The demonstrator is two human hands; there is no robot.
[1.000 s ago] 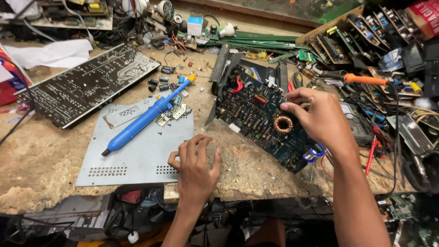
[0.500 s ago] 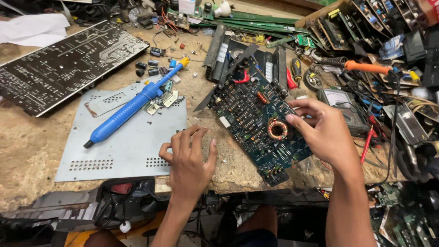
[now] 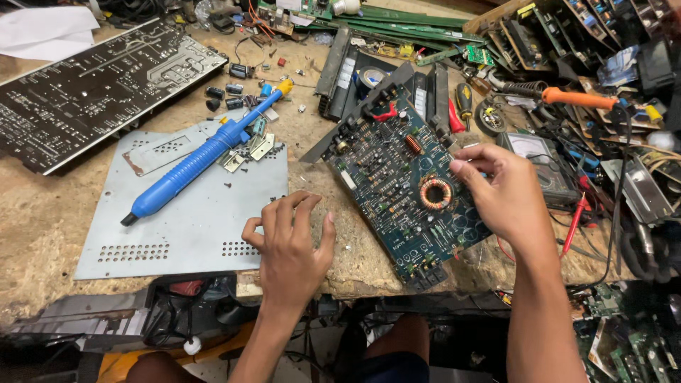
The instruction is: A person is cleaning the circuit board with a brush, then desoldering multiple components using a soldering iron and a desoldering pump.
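Worn wooden workbench, seen from above. At left centre lies a grey perforated metal plate carrying a blue desoldering pump with a yellow tip, laid diagonally, and a few small metal brackets. A large dark circuit board fills the upper left; loose capacitors lie between it and the pump. The right side of the frame is crowded with stacked boards, cables, an orange-handled tool and a grey multimeter, partly covered by the right hand.

The green populated circuit board sits at centre, tilted diagonally, its lower corner overhanging the bench edge. It bears a copper toroidal coil, a small red-wound coil and rows of resistors.

The right hand rests at the board's right edge, fingers together and curled; whether they grip the edge cannot be told. The left hand lies on the bench beside the plate, fingers bent and slightly apart, holding nothing. Clutter below the bench is dark and indistinct.
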